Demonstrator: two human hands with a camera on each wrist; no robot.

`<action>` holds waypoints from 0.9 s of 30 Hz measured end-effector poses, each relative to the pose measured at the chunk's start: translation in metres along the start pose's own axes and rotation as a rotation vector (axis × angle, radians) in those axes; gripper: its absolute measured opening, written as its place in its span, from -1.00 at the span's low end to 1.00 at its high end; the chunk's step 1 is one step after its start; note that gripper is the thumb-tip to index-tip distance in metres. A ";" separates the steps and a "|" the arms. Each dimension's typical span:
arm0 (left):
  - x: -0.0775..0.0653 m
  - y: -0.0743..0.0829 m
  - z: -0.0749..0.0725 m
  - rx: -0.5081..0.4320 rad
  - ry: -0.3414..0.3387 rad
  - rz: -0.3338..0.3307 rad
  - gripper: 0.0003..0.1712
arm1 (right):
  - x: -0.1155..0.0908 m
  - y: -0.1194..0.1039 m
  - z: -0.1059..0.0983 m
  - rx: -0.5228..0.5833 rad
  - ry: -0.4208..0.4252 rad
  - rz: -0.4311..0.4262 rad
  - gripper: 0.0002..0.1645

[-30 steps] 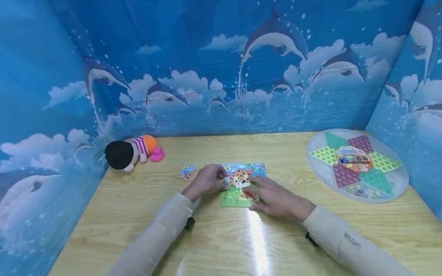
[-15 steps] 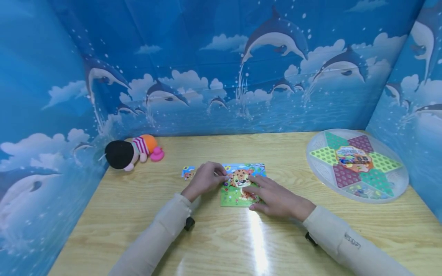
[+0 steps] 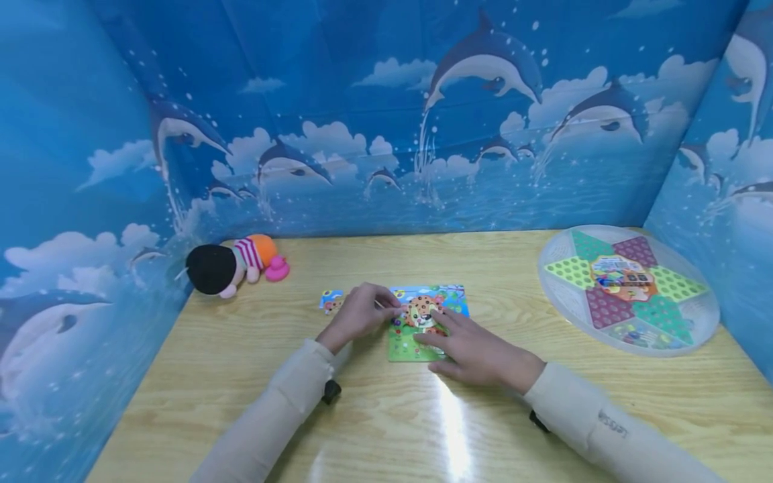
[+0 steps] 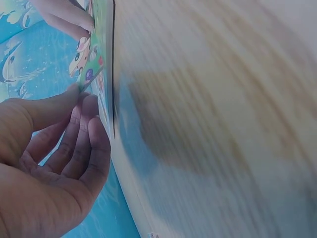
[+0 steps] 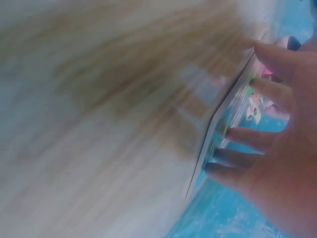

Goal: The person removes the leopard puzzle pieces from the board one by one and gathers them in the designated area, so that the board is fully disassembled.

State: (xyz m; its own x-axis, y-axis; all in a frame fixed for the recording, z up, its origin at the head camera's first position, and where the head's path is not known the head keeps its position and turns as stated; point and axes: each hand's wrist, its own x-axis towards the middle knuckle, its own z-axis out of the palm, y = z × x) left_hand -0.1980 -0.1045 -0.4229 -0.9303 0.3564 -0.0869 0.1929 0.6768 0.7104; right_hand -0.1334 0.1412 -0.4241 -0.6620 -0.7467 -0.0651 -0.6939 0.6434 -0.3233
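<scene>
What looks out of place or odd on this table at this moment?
One loose puzzle piece lies on the wooden table, left of the jigsaw puzzle board, apart from it, behind the left hand. The doll lies on its side by the wall. Nothing looks spilled or damaged.

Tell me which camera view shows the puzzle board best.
The head view: the puzzle board lies flat there, its tiger picture readable between the left hand and the right hand. Both wrist views show only its thin edge, steeply angled and blurred, with fingers on it.
</scene>
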 end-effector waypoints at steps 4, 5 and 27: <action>-0.001 0.000 -0.001 -0.007 -0.014 0.003 -0.94 | 0.002 -0.003 0.002 -0.027 -0.025 0.022 -0.36; -0.001 0.000 -0.001 -0.008 -0.015 0.002 -0.94 | 0.002 -0.003 0.002 -0.031 -0.026 0.023 -0.36; -0.010 0.001 -0.007 -0.066 -0.010 -0.009 -0.96 | 0.003 -0.003 0.005 -0.029 -0.007 0.024 -0.37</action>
State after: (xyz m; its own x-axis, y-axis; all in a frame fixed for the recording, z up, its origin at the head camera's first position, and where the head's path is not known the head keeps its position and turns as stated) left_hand -0.1901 -0.1117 -0.4162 -0.9288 0.3569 -0.1001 0.1633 0.6364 0.7539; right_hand -0.1321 0.1360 -0.4279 -0.6766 -0.7320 -0.0793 -0.6859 0.6658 -0.2939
